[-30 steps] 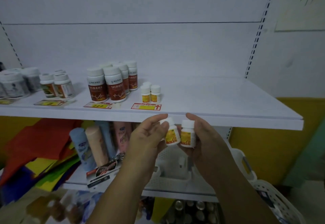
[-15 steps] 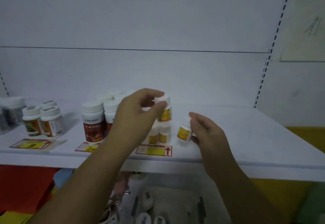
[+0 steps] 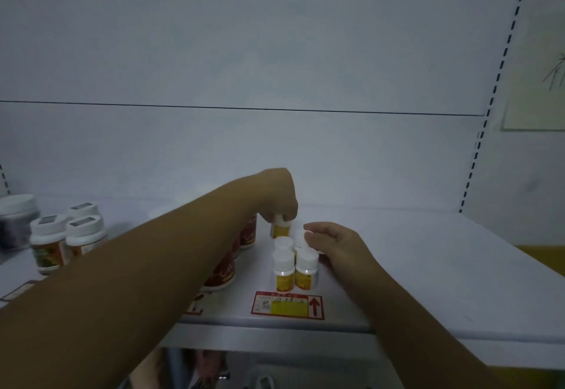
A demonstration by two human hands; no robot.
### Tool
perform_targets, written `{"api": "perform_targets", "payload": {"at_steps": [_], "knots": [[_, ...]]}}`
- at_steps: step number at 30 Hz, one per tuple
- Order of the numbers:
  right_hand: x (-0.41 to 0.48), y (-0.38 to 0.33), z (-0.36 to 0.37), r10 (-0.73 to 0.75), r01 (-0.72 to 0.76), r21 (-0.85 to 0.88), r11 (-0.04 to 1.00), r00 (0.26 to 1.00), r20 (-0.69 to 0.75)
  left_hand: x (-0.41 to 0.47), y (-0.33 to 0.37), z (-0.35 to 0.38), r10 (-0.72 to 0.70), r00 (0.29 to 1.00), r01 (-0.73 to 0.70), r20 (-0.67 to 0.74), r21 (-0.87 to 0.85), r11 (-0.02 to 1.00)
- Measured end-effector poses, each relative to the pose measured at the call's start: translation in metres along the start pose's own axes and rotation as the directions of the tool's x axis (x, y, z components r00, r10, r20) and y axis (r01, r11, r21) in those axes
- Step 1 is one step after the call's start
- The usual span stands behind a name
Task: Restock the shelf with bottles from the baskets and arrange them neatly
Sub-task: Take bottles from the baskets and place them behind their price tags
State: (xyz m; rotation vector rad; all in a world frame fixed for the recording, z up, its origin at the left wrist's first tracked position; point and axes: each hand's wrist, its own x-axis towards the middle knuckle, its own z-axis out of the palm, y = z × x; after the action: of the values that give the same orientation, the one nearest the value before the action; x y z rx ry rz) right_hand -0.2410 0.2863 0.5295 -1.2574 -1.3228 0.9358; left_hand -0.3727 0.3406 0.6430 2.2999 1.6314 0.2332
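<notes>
On the white shelf (image 3: 428,266), small white-capped bottles with yellow labels stand in two short rows behind a red price tag (image 3: 287,305). The front pair is a left bottle (image 3: 283,271) and a right bottle (image 3: 306,269), with another (image 3: 283,243) behind the left one. My left hand (image 3: 276,196) reaches to the back and grips one small bottle (image 3: 280,230) by its cap, down at shelf level. My right hand (image 3: 333,245) curls its fingertips around another small bottle (image 3: 301,239) behind the front right one, which is mostly hidden.
Larger red-label bottles (image 3: 224,272) stand left of the small ones, partly hidden by my left forearm. Further left are two orange-and-green-label bottles (image 3: 49,243) and a grey jar (image 3: 16,220). The shelf's right half is bare. A slotted upright (image 3: 477,156) marks the right end.
Both hands have risen from below the shelf onto it, each with a small bottle. The left went to the back of the rows; the right moved in behind the front right bottle.
</notes>
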Motion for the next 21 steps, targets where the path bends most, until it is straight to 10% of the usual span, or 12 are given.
{"api": "perform_targets", "payload": {"at_steps": [8, 12, 15, 18, 21], "knots": [[-0.002, 0.001, -0.001, -0.040, 0.040, -0.040, 0.998, 0.999, -0.014, 0.006, -0.006, 0.025, -0.073, 0.986, 0.087, 0.150, -0.087, 0.992], [0.003, -0.002, -0.005, -0.100, 0.069, -0.195, 0.978, 0.983, -0.152, 0.003, -0.001, 0.023, 0.061, 0.996, -0.072, 0.071, 0.173, 0.982], [0.013, -0.015, -0.034, -0.274, 0.134, -0.633, 0.762, 0.953, -0.127, 0.002, 0.010, 0.015, 0.154, 0.987, -0.161, 0.047, 0.278, 0.947], [0.017, -0.024, -0.070, -0.180, 0.141, -0.942, 0.305, 0.980, 0.088, 0.004, 0.021, 0.013, 0.193, 0.981, -0.169, -0.004, 0.467, 0.868], [0.005, -0.027, -0.091, -0.124, 0.178, -0.957, 0.229, 0.980, 0.153, 0.002, 0.031, 0.023, 0.223, 0.974, -0.169, -0.047, 0.510, 0.844]]}}
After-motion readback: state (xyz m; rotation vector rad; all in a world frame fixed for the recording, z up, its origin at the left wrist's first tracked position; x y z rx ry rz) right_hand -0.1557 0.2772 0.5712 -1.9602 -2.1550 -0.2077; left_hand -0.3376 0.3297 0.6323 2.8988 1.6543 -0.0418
